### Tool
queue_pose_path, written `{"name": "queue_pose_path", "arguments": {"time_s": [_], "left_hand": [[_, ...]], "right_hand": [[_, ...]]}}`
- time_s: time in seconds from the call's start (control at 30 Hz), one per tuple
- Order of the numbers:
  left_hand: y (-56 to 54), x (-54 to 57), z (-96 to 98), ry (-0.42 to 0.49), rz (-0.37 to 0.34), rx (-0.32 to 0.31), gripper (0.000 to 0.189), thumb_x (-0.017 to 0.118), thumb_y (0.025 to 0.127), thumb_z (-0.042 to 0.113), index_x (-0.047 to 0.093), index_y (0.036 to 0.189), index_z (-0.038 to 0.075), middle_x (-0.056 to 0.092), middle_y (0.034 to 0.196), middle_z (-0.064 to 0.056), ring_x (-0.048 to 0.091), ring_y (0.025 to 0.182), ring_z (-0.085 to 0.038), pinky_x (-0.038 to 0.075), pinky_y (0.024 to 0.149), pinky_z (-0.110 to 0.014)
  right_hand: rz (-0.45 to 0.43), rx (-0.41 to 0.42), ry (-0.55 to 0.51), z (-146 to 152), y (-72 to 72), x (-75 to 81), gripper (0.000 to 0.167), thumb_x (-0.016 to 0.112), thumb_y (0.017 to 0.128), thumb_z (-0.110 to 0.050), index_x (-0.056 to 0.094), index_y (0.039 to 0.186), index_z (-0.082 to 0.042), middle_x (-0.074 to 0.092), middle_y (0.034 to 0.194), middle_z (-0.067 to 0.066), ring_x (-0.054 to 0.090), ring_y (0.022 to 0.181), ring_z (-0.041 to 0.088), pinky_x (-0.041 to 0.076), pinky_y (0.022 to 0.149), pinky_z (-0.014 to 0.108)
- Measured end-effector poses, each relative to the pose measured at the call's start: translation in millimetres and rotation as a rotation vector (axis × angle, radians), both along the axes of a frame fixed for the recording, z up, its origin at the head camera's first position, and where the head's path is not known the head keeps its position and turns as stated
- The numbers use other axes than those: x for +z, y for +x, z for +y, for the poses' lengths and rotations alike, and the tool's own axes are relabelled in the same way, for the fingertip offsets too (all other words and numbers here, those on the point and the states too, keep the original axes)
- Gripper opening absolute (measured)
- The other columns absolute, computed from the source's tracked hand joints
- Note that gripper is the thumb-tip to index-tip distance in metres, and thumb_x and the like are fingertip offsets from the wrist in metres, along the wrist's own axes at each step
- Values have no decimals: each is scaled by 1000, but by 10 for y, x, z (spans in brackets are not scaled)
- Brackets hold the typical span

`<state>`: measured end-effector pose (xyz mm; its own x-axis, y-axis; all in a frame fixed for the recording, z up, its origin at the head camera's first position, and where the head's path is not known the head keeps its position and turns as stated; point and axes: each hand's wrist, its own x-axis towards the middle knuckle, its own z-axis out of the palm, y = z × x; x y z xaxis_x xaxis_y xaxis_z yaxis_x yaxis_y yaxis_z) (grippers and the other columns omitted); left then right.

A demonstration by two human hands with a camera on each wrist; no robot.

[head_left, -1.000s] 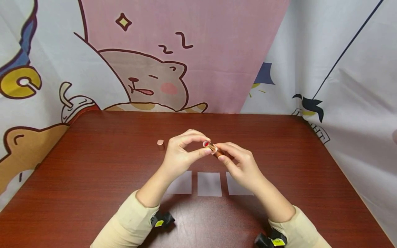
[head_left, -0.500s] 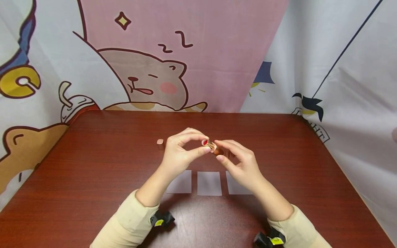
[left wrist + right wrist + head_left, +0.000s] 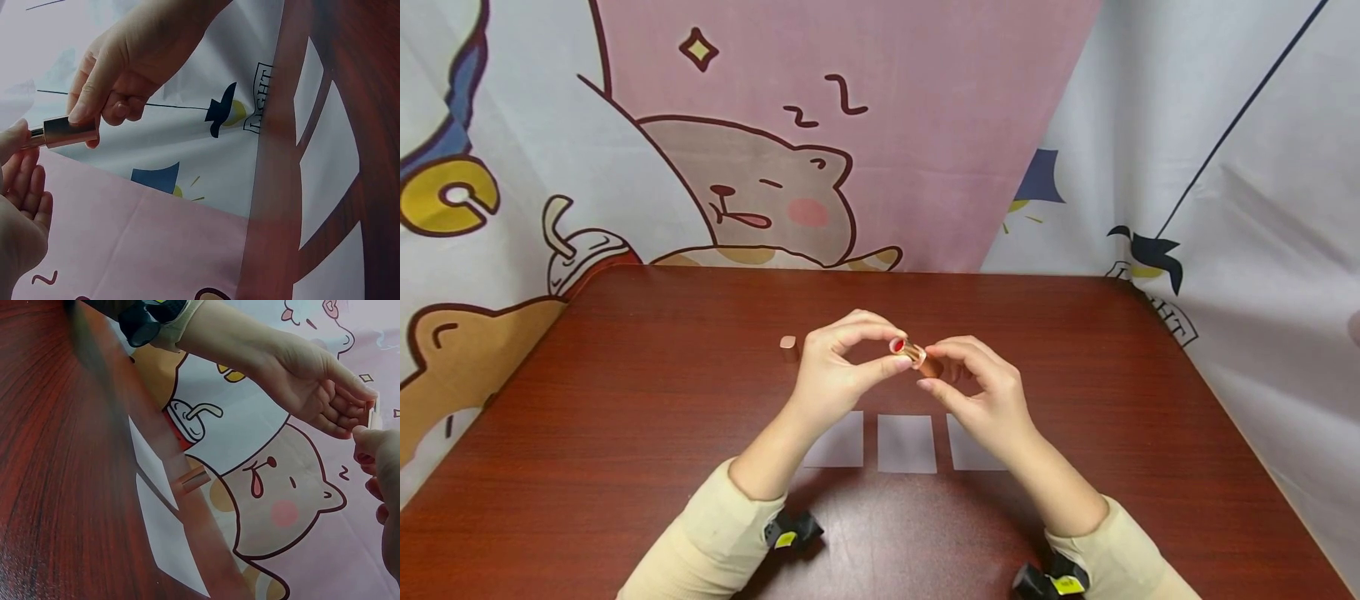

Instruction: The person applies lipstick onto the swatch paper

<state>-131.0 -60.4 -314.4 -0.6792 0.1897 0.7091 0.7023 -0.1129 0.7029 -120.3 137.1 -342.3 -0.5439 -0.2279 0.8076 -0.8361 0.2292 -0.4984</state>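
Observation:
A lipstick [image 3: 927, 365] with a gold inner tube and a shiny copper-coloured base is held tilted above the table, its red tip showing in the mouth of the tube. My left hand [image 3: 831, 367] pinches the gold end between thumb and forefinger. At the base, my right hand [image 3: 988, 396] has its thumb on one side and fingers on the other; the left wrist view shows this right thumb pressed against the copper base [image 3: 70, 131]. Left of my left hand, the copper lipstick cap [image 3: 788, 348] stands on the table. In the right wrist view the lipstick is mostly hidden by fingers.
Three white paper squares lie in a row below the hands: left [image 3: 838, 442], middle [image 3: 907, 444] and right [image 3: 973, 446], the outer two partly covered by my hands or wrists. The brown wooden table [image 3: 700, 333] ends at a printed cloth backdrop [image 3: 925, 125].
My right fingers and thumb have shifted round the lipstick's base, the thumb moving slightly left. My left hand keeps its pinch almost still. Cap and papers stay put.

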Motion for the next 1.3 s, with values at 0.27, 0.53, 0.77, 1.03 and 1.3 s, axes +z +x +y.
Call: {"name": "queue_pose_path", "arguments": {"time_s": [0.27, 0.53, 0.77, 1.03, 1.3], "left_hand": [[-2, -10, -4, 3, 0, -6, 26, 79, 67, -14, 71, 90, -6, 67, 87, -9, 62, 86, -23, 47, 85, -38], [-6, -12, 5, 4, 5, -11, 26, 79, 67, -15, 71, 90, -6, 67, 87, -10, 62, 86, -23, 48, 84, -38], [-12, -14, 2, -1, 16, -16, 25, 79, 67, -15, 71, 89, -6, 67, 87, -10, 62, 86, -23, 48, 84, -37], [-19, -21, -2, -9, 29, -24, 25, 79, 67, -15, 71, 89, -7, 67, 87, -10, 62, 85, -23, 48, 83, -37], [-19, -19, -9, -21, 35, -24, 25, 79, 67, -14, 71, 90, -5, 67, 87, -8, 62, 86, -22, 49, 83, -38]], "right_hand": [[18, 14, 31, -5, -8, -1, 35, 68, 90, -29, 68, 105, 2, 65, 89, 7, 52, 70, 13, 43, 59, 19], [5, 11, 51, -2, 3, 3, 35, 65, 92, -30, 67, 105, 2, 64, 88, 6, 51, 70, 12, 42, 57, 20], [1, 39, 65, 4, -4, -5, 32, 62, 94, -27, 66, 107, 2, 64, 88, 6, 50, 69, 11, 42, 57, 18], [-39, 51, 106, 18, 9, -5, 33, 57, 97, -26, 65, 110, 3, 66, 93, 7, 56, 74, 12, 47, 61, 18], [-68, 73, 139, 20, 20, 9, 30, 54, 99, -21, 64, 113, 4, 67, 99, 9, 59, 83, 15, 48, 69, 20]]}}
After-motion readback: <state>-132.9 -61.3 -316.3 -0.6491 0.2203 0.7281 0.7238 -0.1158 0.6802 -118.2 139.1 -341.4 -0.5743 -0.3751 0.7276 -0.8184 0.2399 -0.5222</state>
